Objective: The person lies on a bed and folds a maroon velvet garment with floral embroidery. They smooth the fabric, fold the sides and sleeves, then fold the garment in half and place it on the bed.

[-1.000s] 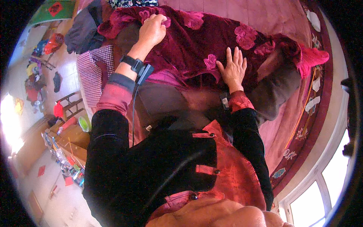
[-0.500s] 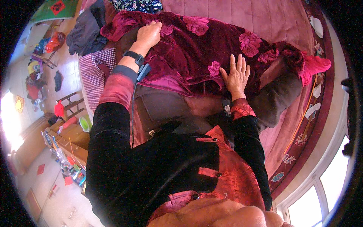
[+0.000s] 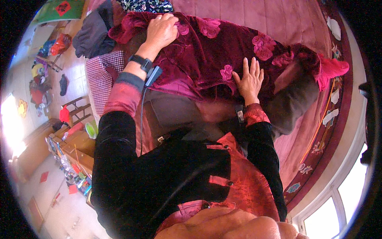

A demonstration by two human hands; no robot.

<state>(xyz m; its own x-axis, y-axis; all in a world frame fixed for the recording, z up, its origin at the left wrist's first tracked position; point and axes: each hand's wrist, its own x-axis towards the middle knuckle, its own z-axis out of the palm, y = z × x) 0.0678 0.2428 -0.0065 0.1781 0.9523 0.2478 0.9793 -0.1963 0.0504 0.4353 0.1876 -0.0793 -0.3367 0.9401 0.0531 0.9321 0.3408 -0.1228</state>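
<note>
Bed (image 3: 290, 26), velvet cloth (image 3: 227, 49), basin (image 3: 88, 129) (contents unclear)

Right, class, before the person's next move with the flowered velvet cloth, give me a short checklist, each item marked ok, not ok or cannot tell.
1. Right hand flat on the velvet cloth, fingers spread: ok.
2. Left hand at the cloth's upper edge, over to the left: ok.
3. Left hand gripping the fabric: cannot tell; the fingers are curled and what lies under them is hidden.
4. Cloth lying smooth: not ok; folds run across it, and its bright pink end at the right is bunched.
5. Checked cloth clear of both hands: ok; it lies to the left of them.
</note>
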